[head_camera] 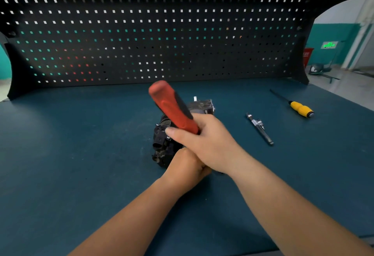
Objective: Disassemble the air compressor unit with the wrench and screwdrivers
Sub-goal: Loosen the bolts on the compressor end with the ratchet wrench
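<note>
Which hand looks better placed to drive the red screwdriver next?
Right. The right hand grips the red screwdriver, angled down at the compressor. The left hand sits low against the compressor, likely steadying it.

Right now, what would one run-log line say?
right hand: grips red screwdriver | left hand: holds air compressor | idle on table: wrench, yellow screwdriver

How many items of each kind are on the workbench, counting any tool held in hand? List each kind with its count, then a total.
Screwdrivers: 2 (red-handled screwdriver, yellow-handled screwdriver)
Wrench: 1
Air compressor unit: 1
Total: 4
</note>
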A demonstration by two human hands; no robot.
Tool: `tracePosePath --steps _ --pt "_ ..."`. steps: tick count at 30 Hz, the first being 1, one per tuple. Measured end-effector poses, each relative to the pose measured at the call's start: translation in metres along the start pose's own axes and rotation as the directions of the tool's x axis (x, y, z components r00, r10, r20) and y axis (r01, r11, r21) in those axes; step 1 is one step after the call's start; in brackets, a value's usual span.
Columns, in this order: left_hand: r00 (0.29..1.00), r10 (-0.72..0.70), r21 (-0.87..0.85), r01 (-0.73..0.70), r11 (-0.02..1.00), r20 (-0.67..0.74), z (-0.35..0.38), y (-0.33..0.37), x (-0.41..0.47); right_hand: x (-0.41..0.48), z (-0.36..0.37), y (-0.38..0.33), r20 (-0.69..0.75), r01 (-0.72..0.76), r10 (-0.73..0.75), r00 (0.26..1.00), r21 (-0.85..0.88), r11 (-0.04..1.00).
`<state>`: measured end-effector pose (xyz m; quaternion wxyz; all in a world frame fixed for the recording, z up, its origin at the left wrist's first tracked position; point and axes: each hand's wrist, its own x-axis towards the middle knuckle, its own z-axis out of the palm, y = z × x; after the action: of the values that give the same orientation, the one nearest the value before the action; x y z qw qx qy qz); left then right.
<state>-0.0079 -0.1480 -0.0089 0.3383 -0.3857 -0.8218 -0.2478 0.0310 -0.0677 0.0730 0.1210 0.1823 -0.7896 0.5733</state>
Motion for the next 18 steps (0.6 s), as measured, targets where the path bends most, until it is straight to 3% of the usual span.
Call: tracePosePath --steps 2,5,8,10,12,14,16,18 --pt "0.996 0.088 -0.046 -0.087 0.995 0.016 0.002 -0.001 0.001 0.007 -0.008 -0.011 0.066 0.014 -0.012 0.998 -0.022 1.0" --pt "0.989 0.12 -0.169 -0.105 0.98 0.084 0.002 -0.007 0.001 0.015 -0.023 -0.029 0.126 0.068 -0.096 0.987 0.211 0.975" --pt "0.99 0.069 -0.223 -0.041 0.974 0.12 0.002 -0.005 0.0 0.018 -0.048 -0.029 -0.053 0.089 -0.071 0.996 0.558 0.825" --pt "0.993 0.024 -0.241 0.003 0.971 0.112 0.002 -0.003 0.0 0.013 -0.07 -0.015 -0.234 0.132 0.085 0.968 0.772 0.621" --pt "0.99 -0.025 -0.292 0.065 0.954 0.139 0.002 -0.002 0.001 -0.001 -0.089 0.009 -0.396 0.249 0.324 0.859 0.876 0.412" --pt "0.983 -0.041 -0.302 0.094 0.949 0.177 0.002 -0.001 0.001 -0.021 -0.094 0.037 -0.486 0.383 0.536 0.69 0.874 0.3" --pt "0.98 -0.046 -0.301 0.103 0.948 0.192 0.003 0.0 0.001 -0.04 -0.087 0.061 -0.473 0.471 0.698 0.538 0.855 0.216" --pt "0.981 -0.058 -0.309 0.115 0.944 0.187 0.003 0.0 0.001 -0.052 -0.078 0.076 -0.414 0.528 0.783 0.464 0.839 0.131"
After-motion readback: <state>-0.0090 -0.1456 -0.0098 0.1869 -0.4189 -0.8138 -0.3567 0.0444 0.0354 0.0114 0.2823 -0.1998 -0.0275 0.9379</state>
